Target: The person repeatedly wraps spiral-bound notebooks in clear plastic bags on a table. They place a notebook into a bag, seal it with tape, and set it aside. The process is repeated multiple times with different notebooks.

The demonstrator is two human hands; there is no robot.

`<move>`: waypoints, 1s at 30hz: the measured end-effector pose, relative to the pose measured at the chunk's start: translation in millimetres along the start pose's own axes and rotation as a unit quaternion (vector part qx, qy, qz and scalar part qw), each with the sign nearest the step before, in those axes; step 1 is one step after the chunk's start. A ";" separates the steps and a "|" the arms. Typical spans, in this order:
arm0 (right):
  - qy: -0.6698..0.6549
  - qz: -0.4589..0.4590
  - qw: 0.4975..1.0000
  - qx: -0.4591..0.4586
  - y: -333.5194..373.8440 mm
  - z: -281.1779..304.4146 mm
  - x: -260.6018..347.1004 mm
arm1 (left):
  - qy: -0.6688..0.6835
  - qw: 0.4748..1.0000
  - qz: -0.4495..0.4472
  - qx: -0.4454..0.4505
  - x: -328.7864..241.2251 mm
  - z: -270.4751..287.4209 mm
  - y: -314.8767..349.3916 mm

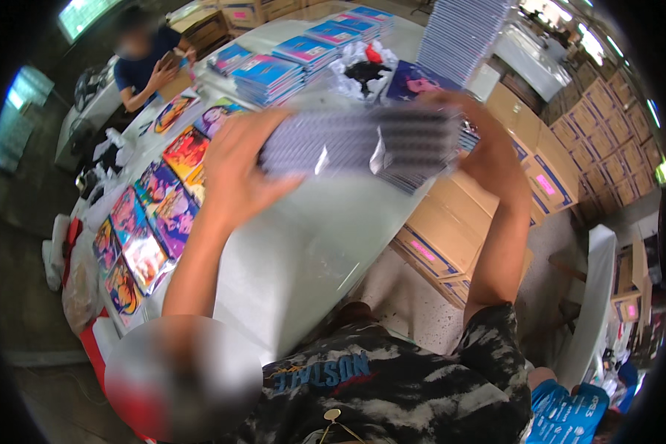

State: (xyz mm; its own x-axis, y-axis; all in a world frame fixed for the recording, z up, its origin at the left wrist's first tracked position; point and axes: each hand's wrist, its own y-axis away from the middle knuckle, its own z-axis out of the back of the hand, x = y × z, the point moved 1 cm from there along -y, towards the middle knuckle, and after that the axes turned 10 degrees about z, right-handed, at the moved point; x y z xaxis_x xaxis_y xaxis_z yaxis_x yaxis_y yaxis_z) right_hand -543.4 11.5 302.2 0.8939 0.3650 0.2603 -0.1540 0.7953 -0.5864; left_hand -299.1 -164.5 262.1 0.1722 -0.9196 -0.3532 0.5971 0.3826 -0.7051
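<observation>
Between my two hands a thick stack of notebooks (355, 144) is held up over the table, its grey layered edges toward me and smeared by motion. My left hand (237, 166) clasps the left end, thumb below and fingers over the top. At the right end my right hand (492, 144) grips the stack; its fingertips are partly hidden. Just behind lies a dark notebook with a coloured picture cover (422, 81). A tall stack of notebooks (459, 37) with similar layered edges rises at the back right.
Rows of colourful picture covers (155, 196) lie along the left of the white table (288, 244). Blue-covered book stacks (270, 74) and a white plastic bag (355, 70) stand farther back. Cardboard boxes (451, 214) line the right edge. A person (152, 66) sits across, far left.
</observation>
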 end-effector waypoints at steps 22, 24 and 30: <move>-0.180 -0.193 0.808 -0.527 64.4 -118.2 -158.9 | 0.471 0.822 0.321 -0.007 33.3 -256.7 -88.7; -0.233 -0.194 0.787 -0.537 62.2 -119.6 -161.6 | 0.460 0.833 0.307 -0.030 35.6 -259.4 -87.9; -0.280 -0.152 0.804 -0.502 84.1 -122.7 -171.2 | 0.398 0.839 0.362 -0.081 27.4 -268.1 -59.9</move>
State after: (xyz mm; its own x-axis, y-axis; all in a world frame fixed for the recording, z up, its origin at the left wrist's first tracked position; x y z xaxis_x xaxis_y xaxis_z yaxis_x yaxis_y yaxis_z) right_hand -657.7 -43.5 114.2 0.4523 0.6121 0.6487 0.7043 0.2010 -0.6808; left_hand -540.2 -188.6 129.8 -0.1727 -0.1154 -0.9782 0.4363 0.8814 -0.1810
